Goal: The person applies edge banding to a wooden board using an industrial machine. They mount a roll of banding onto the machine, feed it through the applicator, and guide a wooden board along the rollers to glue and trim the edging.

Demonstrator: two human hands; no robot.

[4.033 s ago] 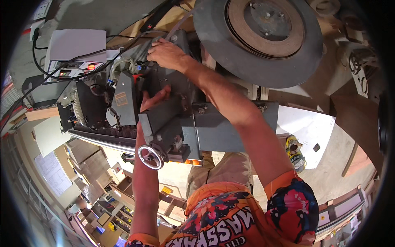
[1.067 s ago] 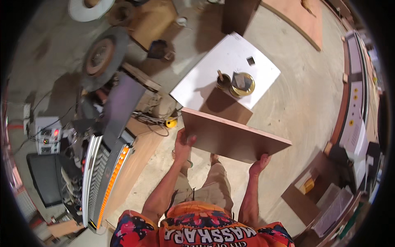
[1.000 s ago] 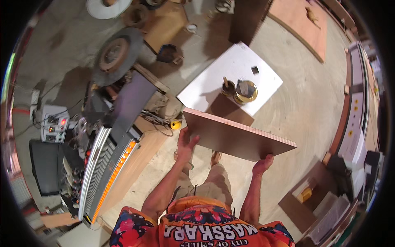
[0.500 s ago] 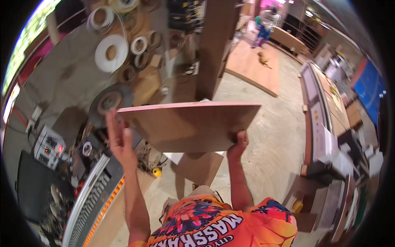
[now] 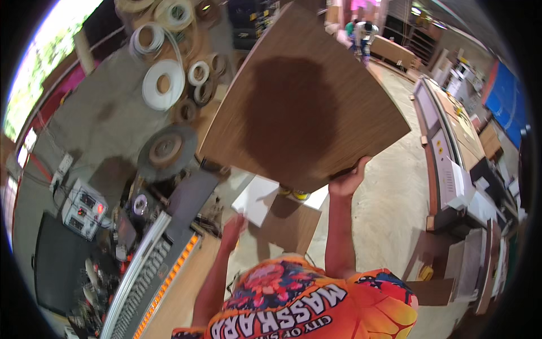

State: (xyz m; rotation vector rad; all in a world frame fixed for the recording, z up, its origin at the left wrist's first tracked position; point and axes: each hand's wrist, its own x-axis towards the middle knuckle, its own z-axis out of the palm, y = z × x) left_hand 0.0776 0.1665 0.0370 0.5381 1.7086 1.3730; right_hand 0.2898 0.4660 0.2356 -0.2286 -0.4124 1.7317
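Observation:
A brown wood-grain panel [image 5: 364, 107] stands tilted up before me, its broad face toward me and a dark round shadow on it. My right hand [image 5: 349, 179] grips its lower right edge, with the thumb along the face. Apart from the panel, my left hand [image 5: 232, 229] is lowered near a white board [image 5: 257, 200]; motion smears its fingers. The panel's left corner is close to the machine bench, and I cannot tell whether it touches. Another brown board [image 5: 291, 223] lies below, near my feet.
On the left is a machine with a grey perforated rail and orange strip [image 5: 169, 282], a control box [image 5: 84, 209] and a dark reel [image 5: 167, 151]. Rolls of edge banding [image 5: 163, 85] hang behind. A long workbench [image 5: 451, 127] stands right; a person [image 5: 364, 39] is far back.
The panel has swung from nearly flat to upright, its face now toward me. My left hand has let go of it and dropped. My right hand has risen, still gripping it.

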